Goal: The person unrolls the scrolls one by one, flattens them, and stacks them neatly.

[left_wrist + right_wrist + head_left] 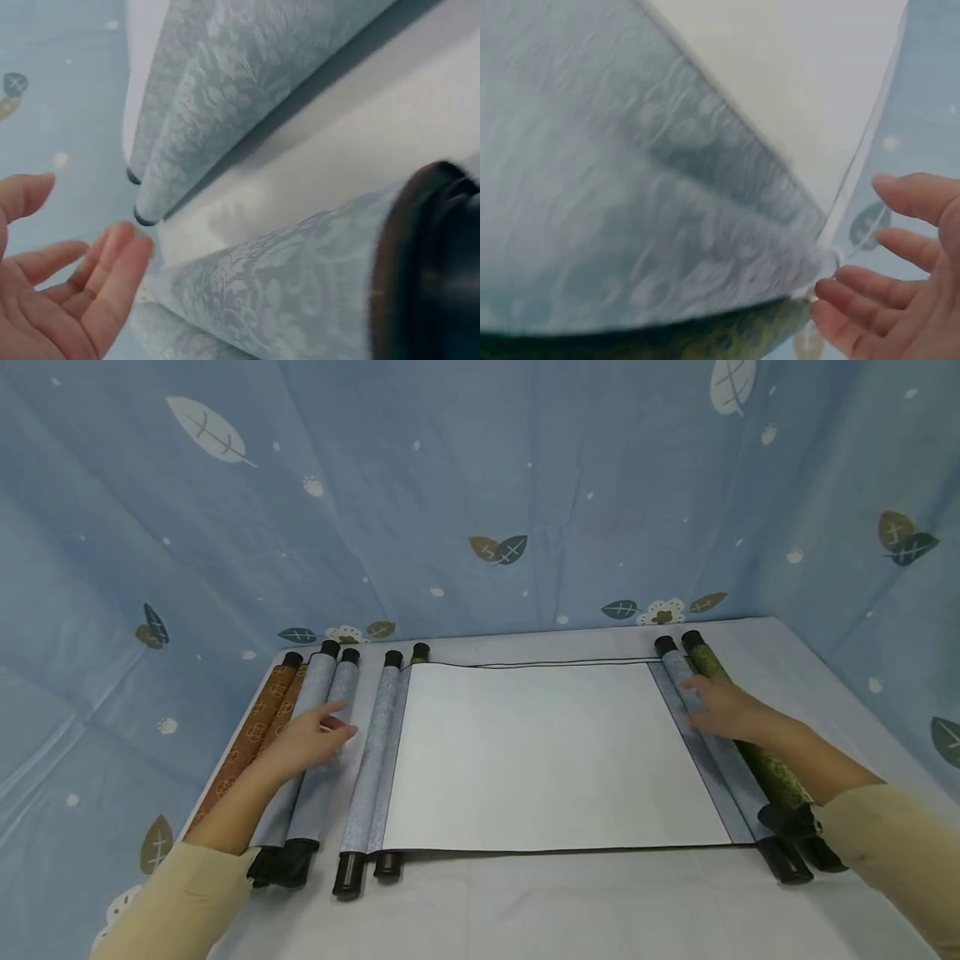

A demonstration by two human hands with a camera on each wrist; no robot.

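A blank white hanging scroll (555, 752) lies partly unrolled across the table, a blue-grey patterned roll at each side. Over the pair of blue-grey rolls (311, 802) to its left hovers my left hand (307, 739), thumb and fingers apart and holding nothing. In the left wrist view that hand (71, 285) shows loosely bent fingers beside the roll ends. My right hand (723, 706) is at the scroll's right roll (723, 768), near its far end. The right wrist view shows this hand (907, 277) with spread fingers close to the roll's end; contact is unclear.
Brown patterned rolls (247, 735) lie at the far left. A green roll (772, 772) with black end knobs lies along the right side. Thin black cord (540, 665) runs along the white sheet's far edge. Blue leaf-print cloth (480, 485) hangs behind the table.
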